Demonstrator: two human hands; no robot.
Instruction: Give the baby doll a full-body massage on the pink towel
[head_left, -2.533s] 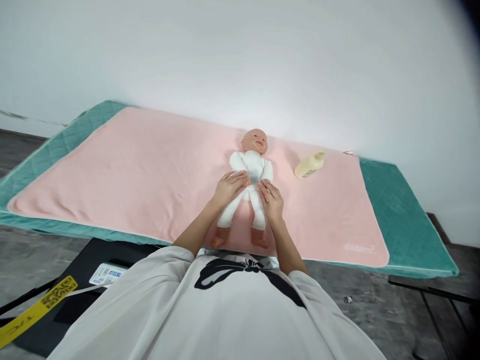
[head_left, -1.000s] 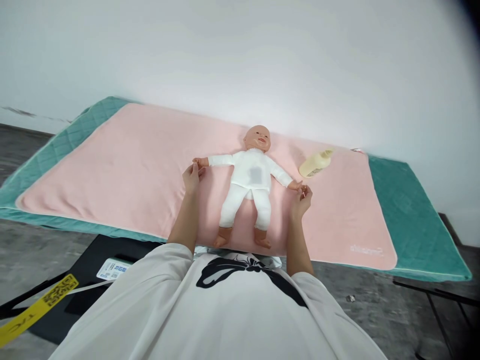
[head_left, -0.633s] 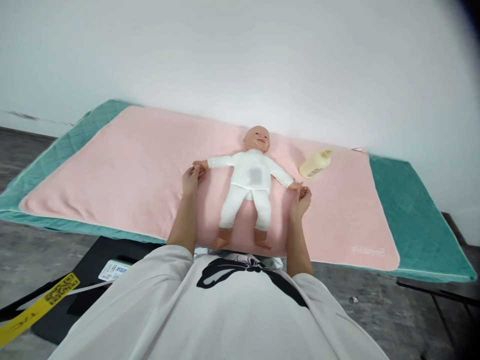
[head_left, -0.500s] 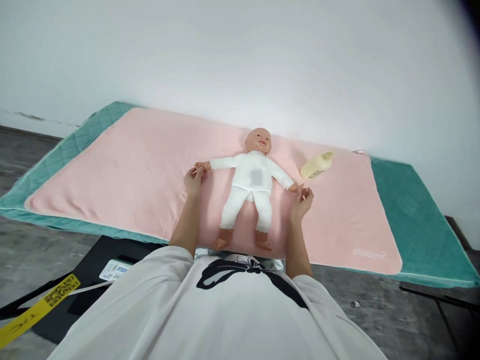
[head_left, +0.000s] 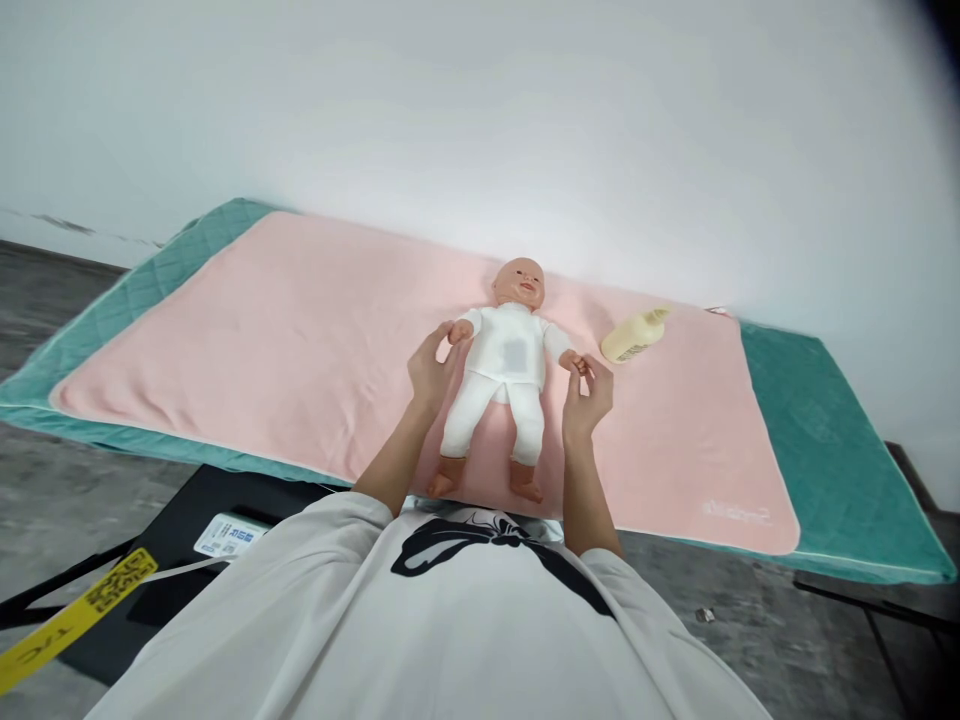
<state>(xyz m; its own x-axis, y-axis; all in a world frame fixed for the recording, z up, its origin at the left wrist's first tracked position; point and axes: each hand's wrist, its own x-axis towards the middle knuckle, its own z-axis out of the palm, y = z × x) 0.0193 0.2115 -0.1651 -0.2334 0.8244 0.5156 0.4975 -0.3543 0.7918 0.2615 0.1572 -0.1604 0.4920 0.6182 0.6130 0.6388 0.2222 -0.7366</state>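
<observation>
A baby doll in a white top and trousers lies on its back on a pink blanket, its feet toward me. My left hand pinches the doll's hand on the left side, at about chest height. On the other side my right hand is closed on the doll's other hand, thumb and fingers around it. Both of the doll's arms are bent in near its body. A pale yellow bottle lies on the blanket beyond my right hand.
Under the blanket is a green quilted pad, showing at both ends. A white wall rises behind it. At lower left are a black surface, a white box and a yellow strap.
Both my hands have moved inward and a little upward with the doll's hands. The doll's arms, stretched out to the sides before, are now drawn in toward its chest.
</observation>
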